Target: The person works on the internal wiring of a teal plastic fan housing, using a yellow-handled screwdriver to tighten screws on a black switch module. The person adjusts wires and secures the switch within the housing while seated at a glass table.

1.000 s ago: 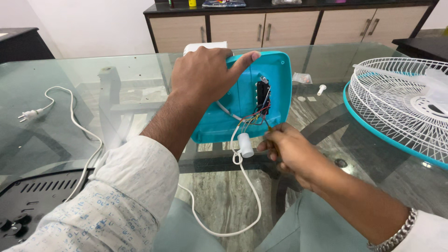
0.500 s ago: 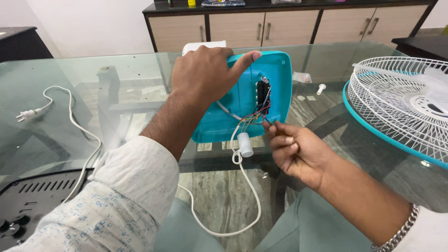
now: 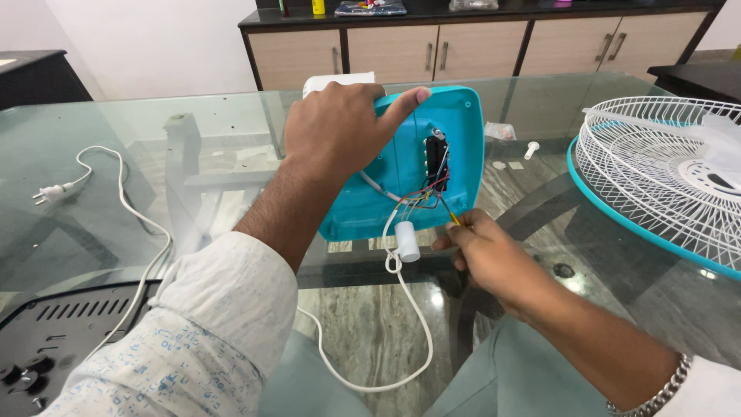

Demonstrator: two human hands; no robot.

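Note:
A teal plastic fan housing (image 3: 463, 139) stands tilted on the glass table (image 3: 193, 154), its inner side facing me. My left hand (image 3: 340, 131) grips its top edge, thumb stretched along the rim. Inside it sits a black switch block (image 3: 437, 158) with red, white and dark wires running down. A white cylindrical capacitor (image 3: 407, 241) hangs from those wires below the housing. My right hand (image 3: 494, 255) is just beneath the housing's lower right corner, fingers pinched on a thin yellow wire (image 3: 451, 216) that leads up to the bundle.
A white power cord (image 3: 417, 324) loops toward me, and its plug (image 3: 48, 192) lies at far left. A white fan grille with a teal rim (image 3: 664, 170) lies at right. A black vented base (image 3: 46, 332) sits at lower left. Small white parts (image 3: 531, 148) lie behind the housing.
My right hand reached up to the wires under the switch block, then drew back slightly with the yellow wire pinched. The left hand and housing stayed put.

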